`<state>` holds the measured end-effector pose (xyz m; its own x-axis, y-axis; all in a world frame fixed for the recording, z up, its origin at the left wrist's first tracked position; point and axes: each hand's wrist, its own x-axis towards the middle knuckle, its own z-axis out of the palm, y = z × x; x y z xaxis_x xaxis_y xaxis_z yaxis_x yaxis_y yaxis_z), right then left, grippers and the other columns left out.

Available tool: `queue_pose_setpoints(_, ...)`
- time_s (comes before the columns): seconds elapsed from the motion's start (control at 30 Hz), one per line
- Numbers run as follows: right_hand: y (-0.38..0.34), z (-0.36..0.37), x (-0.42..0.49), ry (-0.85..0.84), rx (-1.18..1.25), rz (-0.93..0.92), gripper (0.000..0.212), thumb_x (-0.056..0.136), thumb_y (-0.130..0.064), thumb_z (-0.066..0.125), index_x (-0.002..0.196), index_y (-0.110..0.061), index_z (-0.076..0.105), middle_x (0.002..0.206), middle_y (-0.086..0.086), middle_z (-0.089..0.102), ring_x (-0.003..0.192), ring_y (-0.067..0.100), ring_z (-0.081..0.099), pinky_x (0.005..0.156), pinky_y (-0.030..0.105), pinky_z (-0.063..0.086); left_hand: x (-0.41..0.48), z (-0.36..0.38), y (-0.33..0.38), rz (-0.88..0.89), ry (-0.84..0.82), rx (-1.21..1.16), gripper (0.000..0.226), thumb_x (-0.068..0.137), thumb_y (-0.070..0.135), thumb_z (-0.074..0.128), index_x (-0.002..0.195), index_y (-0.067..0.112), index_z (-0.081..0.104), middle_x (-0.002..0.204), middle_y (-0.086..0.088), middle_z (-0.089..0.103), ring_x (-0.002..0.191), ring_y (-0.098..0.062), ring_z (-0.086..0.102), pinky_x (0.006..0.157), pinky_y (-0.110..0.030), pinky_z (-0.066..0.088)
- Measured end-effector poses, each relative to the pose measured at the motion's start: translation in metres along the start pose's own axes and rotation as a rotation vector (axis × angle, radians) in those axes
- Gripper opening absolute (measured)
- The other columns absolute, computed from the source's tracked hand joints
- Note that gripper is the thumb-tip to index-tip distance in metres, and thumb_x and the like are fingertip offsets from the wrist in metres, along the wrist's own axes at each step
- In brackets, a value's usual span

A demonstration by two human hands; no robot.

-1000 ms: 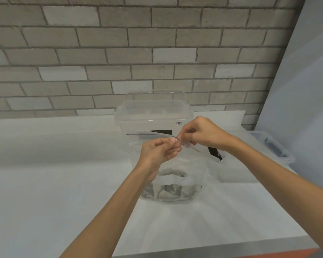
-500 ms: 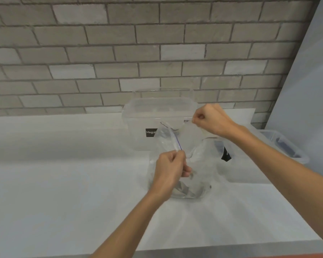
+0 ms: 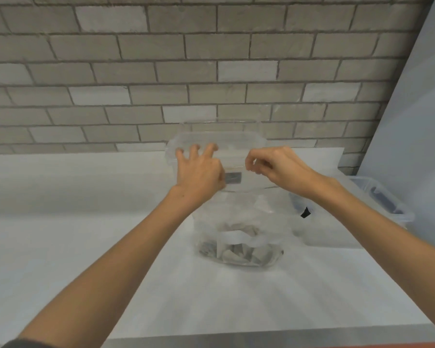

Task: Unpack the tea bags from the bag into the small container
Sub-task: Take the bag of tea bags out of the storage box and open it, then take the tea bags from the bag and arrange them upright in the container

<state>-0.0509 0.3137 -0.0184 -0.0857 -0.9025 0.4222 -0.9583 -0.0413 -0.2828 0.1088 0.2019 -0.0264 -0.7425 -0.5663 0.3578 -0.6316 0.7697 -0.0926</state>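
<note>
A tall clear tub (image 3: 219, 136) stands behind the bag (image 3: 239, 222), a low tub (image 3: 337, 232) right.

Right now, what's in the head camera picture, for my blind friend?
A right hand pinches the top of a clear plastic bag of grey tea bags on a white counter, the left hand spread beside it. Clear plastic containers stand behind.

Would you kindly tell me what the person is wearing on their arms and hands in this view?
The left hand and the right hand are bare, with no gloves and no ring, watch or wristband that I can see. The left forearm and the right forearm are uncovered too. Only a dark sleeve edge shows, high on the left arm at the bottom corner of the picture.
</note>
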Motion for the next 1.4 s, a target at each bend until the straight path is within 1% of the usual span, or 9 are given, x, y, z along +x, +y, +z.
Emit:
queue_pose_setpoints(0.23, -0.004, 0.014, -0.012, -0.315, -0.44, 0.186, 0.04, 0.091, -0.034, 0.052, 0.129, -0.045, 0.047, 0.108, 0.001, 0.043, 0.093, 0.024, 0.053, 0.068, 0.032, 0.035, -0.013, 0.005, -0.009, -0.091, -0.325, -0.298, 0.091, 0.074, 0.015, 0.076, 0.145, 0.044, 0.026, 0.15, 0.001, 0.018, 0.11, -0.029, 0.052, 0.084, -0.039, 0.041)
queue_pose_setpoints(0.37, 0.014, 0.001, -0.023, -0.525, -0.332, 0.397, 0.072, 0.084, -0.013, 0.047, 0.131, -0.063, 0.026, 0.102, -0.002, 0.054, 0.08, 0.019, 0.056, 0.061, 0.03, 0.041, -0.026, 0.012, -0.031, -0.099, -0.365, -0.3, 0.099, 0.08, 0.013, 0.07, 0.146, 0.054, 0.009, 0.147, 0.004, 0.023, 0.099, -0.023, 0.052, 0.076, -0.033, 0.043)
queue_pose_setpoints(0.53, 0.022, -0.004, -0.033, -0.49, -0.101, 0.501, 0.083, 0.084, 0.0, 0.036, 0.131, -0.068, 0.025, 0.092, 0.002, 0.054, 0.07, 0.021, 0.067, 0.067, 0.039, 0.061, -0.036, 0.022, -0.042, -0.083, -0.421, -0.39, 0.099, 0.081, 0.011, 0.068, 0.146, 0.054, 0.008, 0.139, 0.001, 0.036, 0.118, -0.026, 0.048, 0.089, -0.037, 0.047)
queue_pose_setpoints(0.63, 0.013, 0.006, -0.037, -0.486, 0.119, 0.474, 0.078, 0.087, -0.02, 0.064, 0.136, -0.064, 0.022, 0.097, 0.004, 0.059, 0.072, 0.018, 0.067, 0.055, 0.022, 0.056, -0.039, 0.021, -0.032, -0.075, -0.412, -0.69, 0.082, 0.077, 0.009, 0.074, 0.143, 0.038, 0.035, 0.137, 0.0, 0.04, 0.114, -0.021, 0.051, 0.083, -0.029, 0.046)
queue_pose_setpoints(0.83, 0.002, 0.039, -0.045, -0.405, 0.423, 0.466, 0.056, 0.074, -0.026, 0.08, 0.12, -0.05, 0.057, 0.123, 0.002, 0.048, 0.094, 0.014, 0.061, 0.075, 0.027, 0.056, -0.026, 0.035, -0.019, -0.464, 0.018, -1.072, 0.072, 0.067, 0.034, 0.084, 0.109, 0.024, 0.027, 0.105, -0.005, 0.055, 0.094, -0.025, 0.058, 0.077, -0.039, 0.051)
queue_pose_setpoints(0.93, -0.002, 0.05, -0.052, -0.402, 0.417, 0.48, 0.06, 0.073, -0.019, 0.082, 0.124, -0.04, 0.058, 0.124, 0.0, 0.042, 0.085, 0.004, 0.052, 0.078, 0.026, 0.049, -0.024, 0.053, -0.021, -0.535, -0.36, -0.932, 0.077, 0.074, 0.045, 0.078, 0.126, 0.021, 0.028, 0.113, -0.009, 0.053, 0.1, -0.032, 0.061, 0.072, -0.04, 0.054)
queue_pose_setpoints(1.03, 0.005, 0.066, -0.062, -0.49, 0.394, 0.617, 0.064, 0.074, -0.021, 0.08, 0.129, -0.04, 0.052, 0.129, 0.004, 0.031, 0.109, 0.018, 0.05, 0.082, 0.027, 0.048, -0.03, 0.071, -0.012, -0.569, -0.767, -1.289, 0.034, 0.097, 0.031, 0.055, 0.119, 0.005, 0.056, 0.113, -0.011, 0.064, 0.097, -0.033, 0.065, 0.086, -0.051, 0.053)
queue_pose_setpoints(1.23, 0.036, 0.083, -0.081, -0.517, 0.888, 1.097, 0.051, 0.089, -0.037, 0.065, 0.136, -0.036, 0.044, 0.139, -0.003, 0.031, 0.113, 0.028, 0.045, 0.074, 0.036, 0.055, -0.037, 0.085, -0.007, -0.989, -0.449, -2.318, 0.025, 0.1, -0.002, 0.034, 0.085, -0.002, 0.054, 0.057, -0.011, 0.064, 0.051, -0.021, 0.065, 0.055, -0.044, 0.057)
queue_pose_setpoints(1.4, 0.046, 0.112, -0.066, -0.065, 1.207, 1.145, 0.048, 0.084, 0.005, 0.066, 0.127, -0.005, 0.05, 0.11, 0.014, 0.065, 0.085, 0.023, 0.065, 0.054, 0.034, 0.059, -0.078, 0.083, 0.012, -0.759, -0.635, -2.343, 0.019, 0.084, 0.002, 0.052, 0.098, 0.006, 0.064, 0.089, -0.014, 0.068, 0.072, -0.028, 0.067, 0.074, -0.048, 0.056)
